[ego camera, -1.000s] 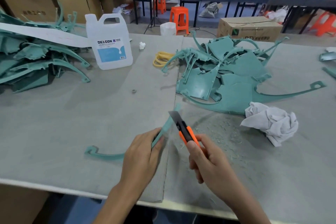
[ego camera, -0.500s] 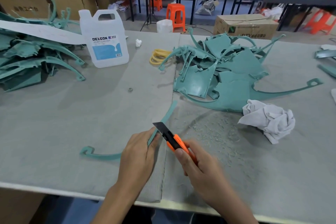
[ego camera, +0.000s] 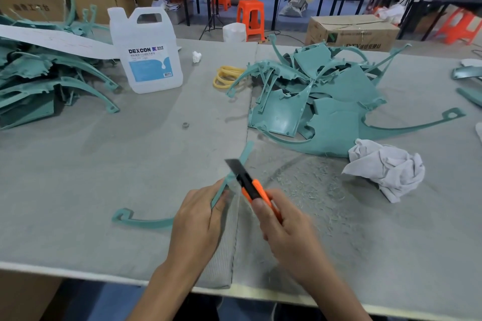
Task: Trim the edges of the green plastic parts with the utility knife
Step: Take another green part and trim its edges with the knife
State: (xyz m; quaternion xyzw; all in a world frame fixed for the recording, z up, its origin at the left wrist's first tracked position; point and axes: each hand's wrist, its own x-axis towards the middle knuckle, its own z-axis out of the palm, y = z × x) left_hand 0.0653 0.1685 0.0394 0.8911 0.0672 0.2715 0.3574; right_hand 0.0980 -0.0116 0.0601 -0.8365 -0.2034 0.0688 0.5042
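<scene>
Fingers of the left hand point(ego camera: 200, 219) pinched a thin, curved green strip point(ego camera: 142, 221) on the grey felt table point(ego camera: 78, 177). Right hand point(ego camera: 284, 229) gripped the orange knife point(ego camera: 251, 187), its dark blade crossing the strip among pale shavings point(ego camera: 300, 185).

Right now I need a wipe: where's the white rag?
Head view, right side: the white rag lies right of the utility knife, beside the right green pile.

The left hand point(ego camera: 198, 219) covers the middle of the curved green strip point(ego camera: 142, 221). The right hand point(ego camera: 289, 237), slightly blurred, hides the rear of the utility knife point(ego camera: 250, 186). The green pile point(ego camera: 39, 81) near the table's point(ego camera: 78, 177) far left corner runs off the picture's side. A tiny ring point(ego camera: 185, 125), perhaps a washer, is too small to tell.
</scene>
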